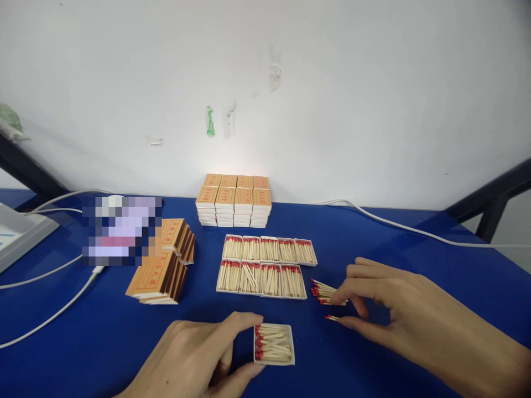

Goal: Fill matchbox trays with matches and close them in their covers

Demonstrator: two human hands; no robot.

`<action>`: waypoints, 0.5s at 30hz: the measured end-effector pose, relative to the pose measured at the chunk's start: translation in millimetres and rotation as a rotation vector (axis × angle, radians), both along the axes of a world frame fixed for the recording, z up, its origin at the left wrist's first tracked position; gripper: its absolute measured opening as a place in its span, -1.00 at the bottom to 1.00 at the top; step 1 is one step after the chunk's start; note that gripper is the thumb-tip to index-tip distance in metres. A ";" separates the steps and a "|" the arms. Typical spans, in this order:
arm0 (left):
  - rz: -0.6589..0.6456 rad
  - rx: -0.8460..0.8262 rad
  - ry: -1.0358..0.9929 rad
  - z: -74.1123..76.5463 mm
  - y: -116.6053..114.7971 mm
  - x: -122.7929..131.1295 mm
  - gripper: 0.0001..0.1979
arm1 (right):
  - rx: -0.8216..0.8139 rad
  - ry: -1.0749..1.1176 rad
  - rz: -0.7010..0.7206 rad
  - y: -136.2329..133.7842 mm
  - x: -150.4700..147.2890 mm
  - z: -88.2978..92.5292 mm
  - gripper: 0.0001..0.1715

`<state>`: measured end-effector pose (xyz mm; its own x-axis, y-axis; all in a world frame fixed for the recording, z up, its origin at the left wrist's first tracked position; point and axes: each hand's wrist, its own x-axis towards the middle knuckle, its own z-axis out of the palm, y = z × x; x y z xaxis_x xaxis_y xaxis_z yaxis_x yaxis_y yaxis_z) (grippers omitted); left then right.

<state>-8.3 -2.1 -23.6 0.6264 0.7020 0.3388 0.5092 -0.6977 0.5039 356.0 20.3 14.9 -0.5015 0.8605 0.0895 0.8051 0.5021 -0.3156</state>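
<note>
My left hand [207, 354] grips a white matchbox tray [292, 345] at its left side, index finger at the far corner and thumb at the near one. Red-tipped matches [274, 344] lie sideways in that tray. To the right, my right hand [373, 304] reaches over a small loose pile of matches [321, 290] on the blue table [327, 365]. Its fingertips touch the pile, while the thumb, spread apart from them, is at a single match [331, 317] lying nearer me. Beyond my hands, two rows of filled matchbox trays [260, 279] lie side by side.
Closed matchboxes [233, 199] stand stacked against the white wall [352, 110]. More orange matchbox sleeves [155, 276] are piled at left, beside a blurred-out device [124, 226] and white cables [66, 309]. Another white cable [398, 224] runs along the back right. Dark metal bars [493, 193] flank the table.
</note>
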 end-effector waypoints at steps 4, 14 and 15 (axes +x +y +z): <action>0.002 0.008 -0.005 0.6 -0.1 0.5 -0.75 | 0.008 -0.017 -0.024 -0.4 1.0 -2.2 -0.74; 0.013 -0.013 0.005 1.8 1.4 2.4 -0.75 | -0.014 0.015 -0.050 3.2 -3.7 4.2 -0.83; 0.015 -0.015 0.002 1.9 1.0 1.8 -0.75 | -0.011 0.018 -0.055 2.6 -4.1 3.9 -0.81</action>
